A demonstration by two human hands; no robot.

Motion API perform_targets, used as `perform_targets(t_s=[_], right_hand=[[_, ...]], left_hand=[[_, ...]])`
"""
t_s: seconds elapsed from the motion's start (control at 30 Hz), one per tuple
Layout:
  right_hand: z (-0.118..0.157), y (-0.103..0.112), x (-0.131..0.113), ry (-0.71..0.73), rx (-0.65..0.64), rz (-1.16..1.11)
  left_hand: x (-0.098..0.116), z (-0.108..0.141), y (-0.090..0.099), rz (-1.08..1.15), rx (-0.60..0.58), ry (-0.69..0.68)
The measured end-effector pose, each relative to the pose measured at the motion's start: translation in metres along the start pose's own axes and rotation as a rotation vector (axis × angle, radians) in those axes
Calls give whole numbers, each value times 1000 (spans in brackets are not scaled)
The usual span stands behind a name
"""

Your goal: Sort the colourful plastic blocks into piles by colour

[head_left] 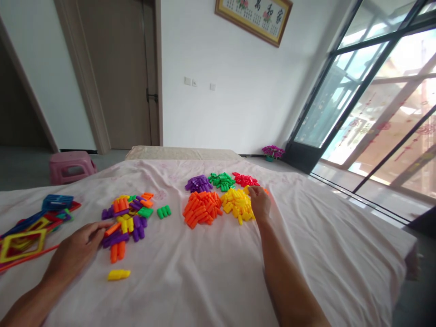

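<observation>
My left hand [80, 243] is at the near left edge of a mixed pile of plastic building blocks [136, 222] in purple, orange, yellow and green. Its thumb and forefinger close on an orange block [113, 229]. Over the yellow block pile [238, 206], my right hand [260, 203] is pinched around a yellow block [246, 189] at its fingertips. A bit of orange shows just beyond that hand, mostly hidden. Sorted by colour around the yellow pile are orange blocks [201, 209], purple blocks [198, 184], green blocks [222, 181] and red blocks [245, 180].
A lone yellow block [119, 274] lies in front of the mixed pile, with green blocks [164, 211] to its right. Flat coloured frame pieces [25, 245] and a blue piece [57, 202] are at far left. A wrinkled pale cloth [204, 281] covers the surface. Beyond stands a pink stool [72, 165].
</observation>
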State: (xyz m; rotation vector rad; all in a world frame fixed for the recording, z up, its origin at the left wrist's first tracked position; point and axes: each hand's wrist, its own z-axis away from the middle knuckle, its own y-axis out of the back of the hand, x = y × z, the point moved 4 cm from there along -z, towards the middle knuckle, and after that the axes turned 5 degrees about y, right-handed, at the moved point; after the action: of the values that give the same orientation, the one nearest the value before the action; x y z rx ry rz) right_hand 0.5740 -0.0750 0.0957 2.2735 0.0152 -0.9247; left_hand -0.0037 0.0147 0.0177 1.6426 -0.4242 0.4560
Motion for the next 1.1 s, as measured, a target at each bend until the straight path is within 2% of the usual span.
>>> perform_targets(t_s=[0.1,0.2,0.37,0.47,0.57,0.7,0.77,0.83,0.9,0.97,1.03,1.1], right_hand=[[-5,12,33,-111,-18,182],[-4,11,50,-160,-86,274],[-1,-1,56,-141,-169,290],[-2,-2,55,-156,-126,306],[-2,1,47,-156,-24,264],[3,-1,8,52,139,55],[13,-6,-24,201,157,-52],[30,-15,-60,366,108,-150],[55,-26,-97,530,-26,-244],[86,-41,-130,663,-245,-309],[120,-56,-153,753,-480,-328],[152,-68,-167,813,-638,-330]], left_hand=[[-3,-1,-1,1,8,0],[-3,-2,-2,1,0,-3],[-1,-2,-2,4,-20,1],[-1,-1,-2,1,-21,9],[1,0,-1,18,-14,8],[6,4,0,63,0,-25],[9,5,1,76,17,-46],[11,5,1,94,29,-82],[13,5,1,118,34,-125],[16,6,1,142,26,-180],[19,7,0,161,5,-247],[23,9,-1,166,-19,-309]])
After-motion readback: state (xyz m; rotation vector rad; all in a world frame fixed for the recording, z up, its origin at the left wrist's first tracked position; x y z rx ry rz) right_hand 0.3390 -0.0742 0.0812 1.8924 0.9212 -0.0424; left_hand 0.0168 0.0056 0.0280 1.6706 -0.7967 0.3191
